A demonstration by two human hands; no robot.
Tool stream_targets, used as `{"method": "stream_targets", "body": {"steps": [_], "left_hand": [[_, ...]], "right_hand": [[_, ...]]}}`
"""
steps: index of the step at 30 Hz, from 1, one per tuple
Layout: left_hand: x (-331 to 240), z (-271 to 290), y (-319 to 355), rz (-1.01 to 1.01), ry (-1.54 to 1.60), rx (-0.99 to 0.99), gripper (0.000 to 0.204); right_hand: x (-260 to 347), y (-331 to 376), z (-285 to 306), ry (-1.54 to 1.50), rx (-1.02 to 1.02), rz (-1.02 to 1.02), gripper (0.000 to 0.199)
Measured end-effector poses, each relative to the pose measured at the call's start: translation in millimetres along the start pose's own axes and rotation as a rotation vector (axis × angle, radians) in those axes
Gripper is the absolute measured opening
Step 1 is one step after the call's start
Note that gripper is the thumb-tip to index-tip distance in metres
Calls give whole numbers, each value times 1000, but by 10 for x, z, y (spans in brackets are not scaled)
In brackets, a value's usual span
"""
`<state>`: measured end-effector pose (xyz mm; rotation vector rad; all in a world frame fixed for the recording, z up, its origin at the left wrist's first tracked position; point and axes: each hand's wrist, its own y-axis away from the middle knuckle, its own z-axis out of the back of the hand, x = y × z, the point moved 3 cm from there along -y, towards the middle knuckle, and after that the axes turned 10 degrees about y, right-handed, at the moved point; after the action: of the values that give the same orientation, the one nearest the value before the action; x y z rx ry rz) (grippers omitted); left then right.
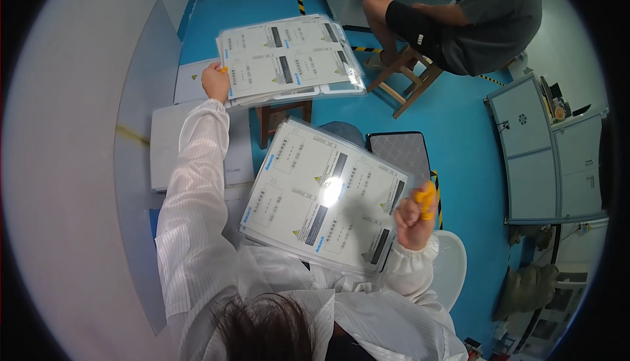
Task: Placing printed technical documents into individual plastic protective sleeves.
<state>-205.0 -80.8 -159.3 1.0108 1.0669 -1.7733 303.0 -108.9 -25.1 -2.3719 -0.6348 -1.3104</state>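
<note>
A stack of white printed label sheets [289,59] with clear margins lies ahead of me above a brown wooden stool. My left hand [215,83], an orange finger cot showing on it, is closed on the left edge of that stack. A second stack of similar label sheets [308,187] rests tilted on my lap, with a bright glare spot in its middle. At its right edge my right hand [413,222] is raised with curled fingers and orange finger cots [426,198]. Whether anything sits between those fingers cannot be made out.
White flat boxes [174,148] stand at my left against a grey panel [147,79]. A grey quilted pad [400,151] lies beyond the lap stack. Another person [492,23] sits on a wooden stool [407,76] at the far right. Grey cabinets [528,158] line the right.
</note>
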Motion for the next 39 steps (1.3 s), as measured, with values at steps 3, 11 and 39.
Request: {"method": "stream_targets", "body": {"steps": [3,11,39], "left_hand": [[-139,186,110,-166,-115,27,28],[-111,1029,1457,287,157,900,28],[-333,1525,2300,379,143,874,22]], "right_hand": [[-590,-97,-355,131,167,-222,30],[-1958,-288,-337,767,235,-156,13],[-1876,-197,-1157,1346,444,-13,24]]}}
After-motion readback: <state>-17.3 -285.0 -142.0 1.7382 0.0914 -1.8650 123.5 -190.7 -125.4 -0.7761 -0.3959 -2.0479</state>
